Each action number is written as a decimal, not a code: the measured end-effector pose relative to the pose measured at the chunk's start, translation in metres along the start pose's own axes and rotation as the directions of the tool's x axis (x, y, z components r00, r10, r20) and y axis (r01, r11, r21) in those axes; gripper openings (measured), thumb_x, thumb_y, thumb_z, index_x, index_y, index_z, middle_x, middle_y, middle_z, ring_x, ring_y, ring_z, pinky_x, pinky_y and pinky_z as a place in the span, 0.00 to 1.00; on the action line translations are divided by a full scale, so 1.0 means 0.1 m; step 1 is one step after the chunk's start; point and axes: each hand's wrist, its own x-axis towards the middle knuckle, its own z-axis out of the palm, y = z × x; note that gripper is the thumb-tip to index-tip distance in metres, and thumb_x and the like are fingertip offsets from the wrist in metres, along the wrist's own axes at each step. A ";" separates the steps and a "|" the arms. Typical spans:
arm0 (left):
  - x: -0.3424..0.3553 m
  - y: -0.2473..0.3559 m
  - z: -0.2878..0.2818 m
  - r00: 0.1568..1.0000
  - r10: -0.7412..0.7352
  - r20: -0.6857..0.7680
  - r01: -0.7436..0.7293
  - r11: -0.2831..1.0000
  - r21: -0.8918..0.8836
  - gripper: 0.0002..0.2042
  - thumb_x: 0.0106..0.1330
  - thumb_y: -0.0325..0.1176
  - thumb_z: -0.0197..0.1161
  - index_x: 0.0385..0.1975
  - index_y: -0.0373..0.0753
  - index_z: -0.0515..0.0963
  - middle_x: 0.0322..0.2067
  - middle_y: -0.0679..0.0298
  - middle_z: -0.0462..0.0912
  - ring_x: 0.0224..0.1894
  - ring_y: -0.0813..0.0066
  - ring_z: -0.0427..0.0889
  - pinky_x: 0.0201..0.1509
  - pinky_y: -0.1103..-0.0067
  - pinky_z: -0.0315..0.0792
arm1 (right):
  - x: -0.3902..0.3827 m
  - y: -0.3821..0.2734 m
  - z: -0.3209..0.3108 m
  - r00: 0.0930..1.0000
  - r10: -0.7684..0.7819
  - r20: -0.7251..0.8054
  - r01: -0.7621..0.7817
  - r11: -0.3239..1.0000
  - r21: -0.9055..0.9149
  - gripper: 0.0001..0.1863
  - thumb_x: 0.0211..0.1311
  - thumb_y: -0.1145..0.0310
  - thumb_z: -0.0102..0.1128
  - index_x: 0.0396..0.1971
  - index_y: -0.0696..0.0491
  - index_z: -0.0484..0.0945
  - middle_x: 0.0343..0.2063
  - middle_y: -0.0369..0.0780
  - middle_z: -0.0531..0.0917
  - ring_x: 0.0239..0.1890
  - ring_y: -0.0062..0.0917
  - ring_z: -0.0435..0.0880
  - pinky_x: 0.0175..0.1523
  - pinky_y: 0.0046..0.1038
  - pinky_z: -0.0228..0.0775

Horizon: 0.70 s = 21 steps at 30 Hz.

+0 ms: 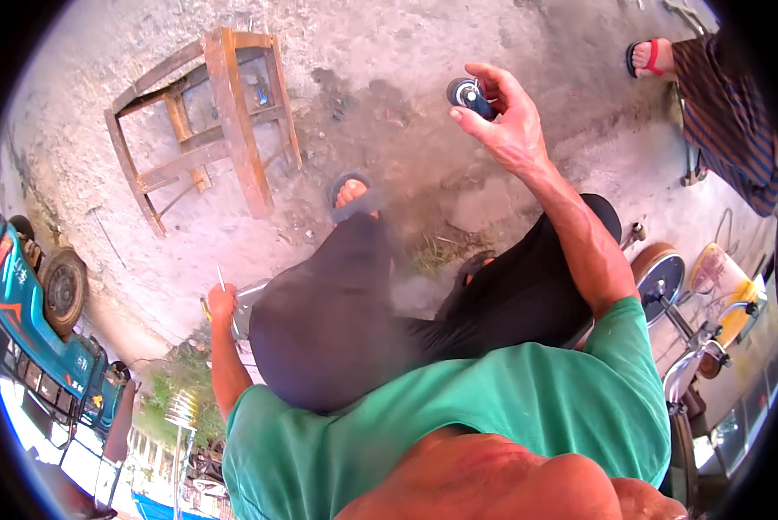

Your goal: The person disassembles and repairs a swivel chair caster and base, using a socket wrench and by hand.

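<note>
My right hand (517, 128) is raised at the upper middle, its thumb and fingers curved round a small caster wheel (468, 94). The wheel is dark with a shiny metal centre, and part of it is hidden by the hand. Low at the left, beside my knee, my left hand (222, 303) is closed on a slim tool with a thin pale shaft (221, 277) poking up past the fist. A bit of yellow shows by that fist, and the tool looks like a screwdriver; most of its handle is hidden.
A wooden frame (241, 130) lies on the dusty ground ahead to the left. Another person's sandaled foot (649, 59) is at the upper right. A round wheel (659, 276) with metal tubing stands at my right. A teal vehicle (33, 303) is at the far left.
</note>
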 end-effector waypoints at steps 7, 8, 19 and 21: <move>-1.67 0.83 -0.69 0.971 0.163 -0.176 -0.192 0.968 -0.159 0.04 0.66 0.30 0.65 0.31 0.39 0.77 0.17 0.71 0.72 0.13 0.81 0.68 0.14 0.80 0.59 | -0.19 -0.10 -0.57 0.998 -0.007 -0.067 0.026 0.959 0.282 0.30 0.57 0.59 0.76 0.57 0.56 0.78 0.49 0.42 0.84 0.50 0.27 0.84 0.55 0.32 0.77; -1.95 0.77 -0.85 0.957 0.137 -0.255 -0.181 0.970 -0.160 0.05 0.66 0.30 0.65 0.31 0.39 0.77 0.17 0.72 0.72 0.13 0.82 0.68 0.14 0.80 0.58 | -0.19 -0.11 -0.62 0.998 -0.029 -0.063 0.048 0.944 0.325 0.29 0.58 0.58 0.75 0.57 0.56 0.78 0.49 0.41 0.84 0.50 0.26 0.84 0.56 0.31 0.77; -5.06 2.99 -1.56 0.337 0.731 -0.594 -0.917 0.114 -0.382 0.06 0.76 0.26 0.57 0.48 0.36 0.76 0.31 0.67 0.76 0.18 0.88 0.61 0.20 0.87 0.54 | -0.48 -0.05 -1.37 0.992 -0.086 -0.088 0.122 0.581 0.804 0.27 0.68 0.59 0.67 0.62 0.55 0.76 0.49 0.36 0.83 0.51 0.22 0.82 0.50 0.28 0.75; -5.27 3.72 -1.07 0.252 0.756 -0.605 -0.933 0.024 -0.359 0.06 0.73 0.23 0.60 0.47 0.35 0.78 0.34 0.64 0.80 0.19 0.87 0.64 0.21 0.88 0.56 | -0.47 -0.10 -1.46 0.982 -0.187 0.011 0.066 0.400 0.914 0.26 0.73 0.54 0.59 0.63 0.53 0.74 0.54 0.37 0.81 0.51 0.22 0.81 0.47 0.26 0.72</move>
